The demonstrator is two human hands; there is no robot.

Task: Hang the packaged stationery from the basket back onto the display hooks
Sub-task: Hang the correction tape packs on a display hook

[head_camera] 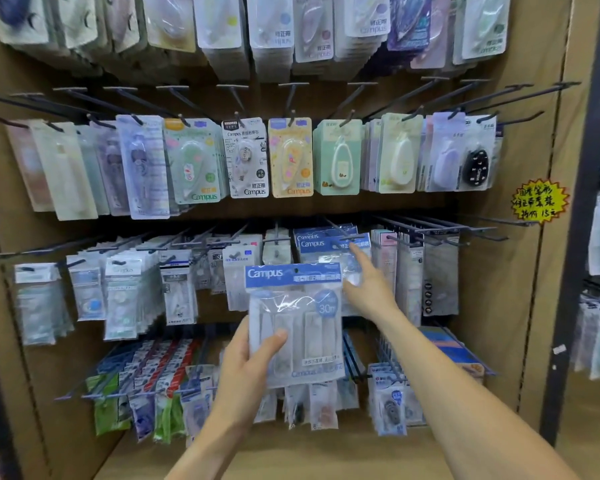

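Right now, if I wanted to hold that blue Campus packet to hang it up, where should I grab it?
Grab the Campus packet low on its clear part, from the left side, as the left hand does with its thumb across the front. That probably works best because the hang hole sits in the blue header on top, which must stay free for the hook.

Left hand (pixel 248 362) gripping, right hand (pixel 368 282) outstretched.

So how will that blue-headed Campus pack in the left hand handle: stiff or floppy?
The Campus pack is probably floppy and slippery: its clear film wrinkles and glares. Likely light, since the left hand holds it by one lower corner.
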